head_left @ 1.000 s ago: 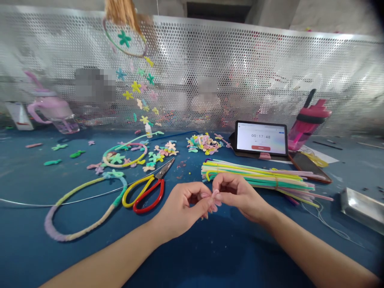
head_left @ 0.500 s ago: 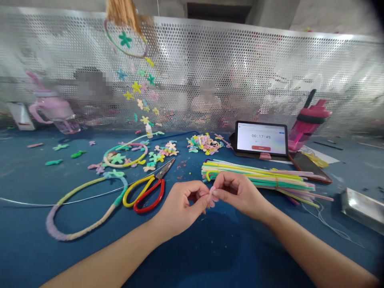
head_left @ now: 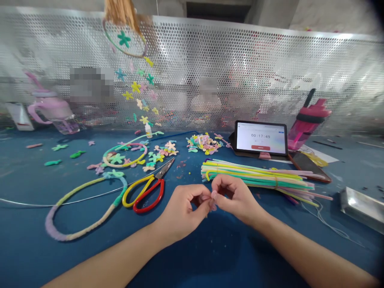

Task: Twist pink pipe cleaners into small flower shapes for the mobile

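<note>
My left hand (head_left: 186,209) and my right hand (head_left: 238,197) meet above the table, fingertips pinched together. Between them is a small pink pipe-cleaner piece (head_left: 213,206), mostly hidden by the fingers; its exact shape cannot be made out. Just beyond my right hand lies a banded bundle of coloured pipe cleaners (head_left: 261,175). Scissors with one yellow and one red handle (head_left: 162,196) rest left of my left hand, blades slightly apart. Farther left sits a large multicoloured fuzzy ring (head_left: 54,229).
Small pipe-cleaner flowers (head_left: 169,149) and a mixed pile (head_left: 204,143) lie toward the back. A tablet (head_left: 261,138) showing a timer stands near a pink bottle (head_left: 312,120). A metal box (head_left: 363,208) is at right. A flower mobile (head_left: 124,39) hangs before the perforated metal screen (head_left: 174,60).
Both hands have shifted slightly, and less of the pink pipe-cleaner piece shows between the fingertips. Things on the table lie as before.
</note>
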### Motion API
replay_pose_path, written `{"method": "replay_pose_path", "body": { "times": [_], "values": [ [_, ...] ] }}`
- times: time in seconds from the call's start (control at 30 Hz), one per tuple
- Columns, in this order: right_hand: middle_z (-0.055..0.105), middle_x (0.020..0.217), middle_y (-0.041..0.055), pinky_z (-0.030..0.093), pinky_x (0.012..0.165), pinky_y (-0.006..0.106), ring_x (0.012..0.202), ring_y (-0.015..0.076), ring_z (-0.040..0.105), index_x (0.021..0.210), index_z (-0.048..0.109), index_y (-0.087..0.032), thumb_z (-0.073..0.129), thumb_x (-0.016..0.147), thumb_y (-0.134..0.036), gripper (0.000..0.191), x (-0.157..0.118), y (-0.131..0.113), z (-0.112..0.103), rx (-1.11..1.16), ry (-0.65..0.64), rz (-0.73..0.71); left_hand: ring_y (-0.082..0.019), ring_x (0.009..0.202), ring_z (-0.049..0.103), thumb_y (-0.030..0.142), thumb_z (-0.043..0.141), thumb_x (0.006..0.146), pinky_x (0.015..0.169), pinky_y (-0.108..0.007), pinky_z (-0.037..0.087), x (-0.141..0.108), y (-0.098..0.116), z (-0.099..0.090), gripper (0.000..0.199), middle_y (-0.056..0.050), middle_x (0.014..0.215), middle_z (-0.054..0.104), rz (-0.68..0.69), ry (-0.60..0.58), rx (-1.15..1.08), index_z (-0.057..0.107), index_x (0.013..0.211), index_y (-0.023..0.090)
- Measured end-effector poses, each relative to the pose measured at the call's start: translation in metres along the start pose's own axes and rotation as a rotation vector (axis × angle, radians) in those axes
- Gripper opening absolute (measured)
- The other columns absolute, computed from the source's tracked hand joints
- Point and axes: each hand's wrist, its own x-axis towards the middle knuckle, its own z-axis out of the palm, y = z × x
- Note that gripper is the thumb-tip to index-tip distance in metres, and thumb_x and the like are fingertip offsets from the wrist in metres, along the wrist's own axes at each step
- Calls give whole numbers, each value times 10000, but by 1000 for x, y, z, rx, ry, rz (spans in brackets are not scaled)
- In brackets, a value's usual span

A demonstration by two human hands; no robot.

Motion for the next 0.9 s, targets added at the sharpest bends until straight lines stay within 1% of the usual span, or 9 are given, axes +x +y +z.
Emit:
{"method": "replay_pose_path", "body": {
  "times": [0.17,0.4,0.53,0.7,0.77,0.83,0.9],
  "values": [
    [517,589,-20,384,505,239,531,121,508,701,454,-189,529,751,-145,101,-2,6,5,1,49,3,-103,537,518,139,521,799,500,-183,390,0,0,1,151,9,574,556,-29,7,-13,586,662,146],
    [476,584,-34,375,505,232,534,111,484,664,435,-193,505,731,-128,117,-3,6,9,-85,166,22,-100,541,516,147,507,810,504,-182,392,1,-2,2,166,12,584,547,-50,2,-4,567,656,147],
    [460,576,-36,363,493,230,524,110,470,653,429,-193,499,715,-128,113,-4,4,10,-99,169,41,-100,550,527,163,503,820,499,-181,392,1,-4,3,162,3,617,566,-73,-16,-33,568,672,146],
    [432,577,-44,339,472,219,506,101,450,645,415,-195,495,672,-98,129,-4,3,11,-132,183,36,-97,520,511,184,531,809,486,-180,383,1,-5,4,166,17,558,527,-112,-20,-34,554,650,141],
    [448,575,-40,344,482,223,517,107,462,649,421,-193,491,681,-99,121,-4,1,9,-136,140,15,-96,518,515,207,542,811,492,-183,398,1,-4,5,169,11,568,536,-124,-25,-70,568,660,136],
    [481,578,-31,362,503,232,538,117,488,669,439,-188,480,720,-115,98,-4,-1,5,-98,59,-8,-95,517,522,256,547,821,501,-190,422,2,-3,4,200,-7,599,565,-146,-29,-136,580,671,128],
    [511,592,-20,381,533,243,568,127,511,695,460,-184,474,769,-141,86,-3,-2,1,-75,9,-21,-94,514,528,304,559,820,506,-198,443,3,-2,4,232,-29,635,596,-181,-29,-200,577,676,122]
  ]
}}
